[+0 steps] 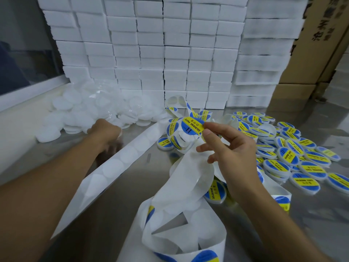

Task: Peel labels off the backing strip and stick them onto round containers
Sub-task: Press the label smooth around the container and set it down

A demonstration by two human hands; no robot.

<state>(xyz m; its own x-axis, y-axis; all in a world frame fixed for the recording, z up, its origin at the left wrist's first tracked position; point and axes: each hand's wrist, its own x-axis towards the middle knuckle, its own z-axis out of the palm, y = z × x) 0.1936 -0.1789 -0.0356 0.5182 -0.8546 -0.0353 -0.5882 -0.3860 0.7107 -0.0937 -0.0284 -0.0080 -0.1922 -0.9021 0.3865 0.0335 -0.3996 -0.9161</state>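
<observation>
Pile of plain white round plastic containers [79, 114], shallow, lidded, unlabelled, sits far left on the brushed steel table [132, 186], against the wall of stacked white foam boxes [170, 53]. Contents not visible; lids closed. Second pile at right: same round containers already carrying blue-and-yellow labels [294, 157], printed "SOLDERING PASTE", lying loose and overlapping.

Left hand [105, 132] reaches into the near edge of the unlabelled pile, fingers curled down among the containers; whether it grips one, cannot tell, fingertips are hidden.

Right hand [226, 148] pinches one round blue-and-yellow label [192, 125] by its right edge between thumb and forefinger, held up above the table centre, other fingers loosely spread. Label is glossy, circular, with a yellow band across blue.

White glossy backing strip [117, 163] runs diagonally from bottom left toward centre, showing empty round die-cut outlines; more of it loops and curls under the right hand and at the bottom edge, some labels still on it.

Brown cardboard cartons [321, 44] stand far right.
</observation>
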